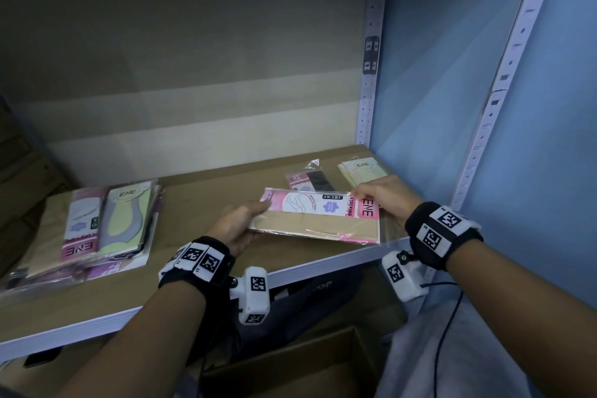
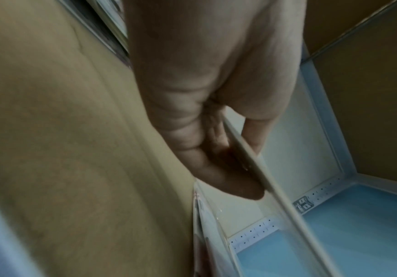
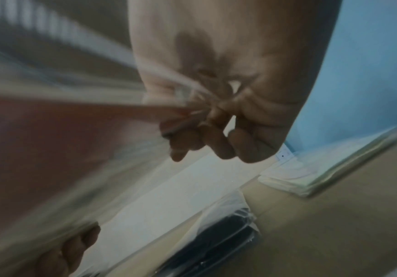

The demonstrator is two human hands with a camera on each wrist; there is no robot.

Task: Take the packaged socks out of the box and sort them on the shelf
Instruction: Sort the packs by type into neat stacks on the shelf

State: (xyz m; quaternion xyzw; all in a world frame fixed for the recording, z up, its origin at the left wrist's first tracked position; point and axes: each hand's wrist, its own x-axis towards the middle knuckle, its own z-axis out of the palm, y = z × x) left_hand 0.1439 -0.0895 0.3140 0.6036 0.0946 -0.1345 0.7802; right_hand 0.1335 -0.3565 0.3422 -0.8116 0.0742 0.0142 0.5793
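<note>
A flat pink and beige stocking packet [image 1: 318, 218] hangs level just above the brown shelf board [image 1: 200, 203], held at both ends. My left hand [image 1: 240, 223] grips its left end, thumb on top; in the left wrist view the fingers [image 2: 228, 180] curl under the packet's edge [image 2: 275, 191]. My right hand [image 1: 382, 195] pinches its right end, and the right wrist view shows the fingers [image 3: 204, 138] bunched on the blurred packet [image 3: 62, 131]. A cardboard box [image 1: 300, 368] stands open below the shelf.
A stack of sock packets [image 1: 97, 226] lies at the shelf's left. A black sock packet [image 1: 310, 182] and a pale yellow pile [image 1: 361, 171] lie at the back right. White slotted uprights [image 1: 368, 74] and a blue wall [image 1: 452, 74] bound the right side.
</note>
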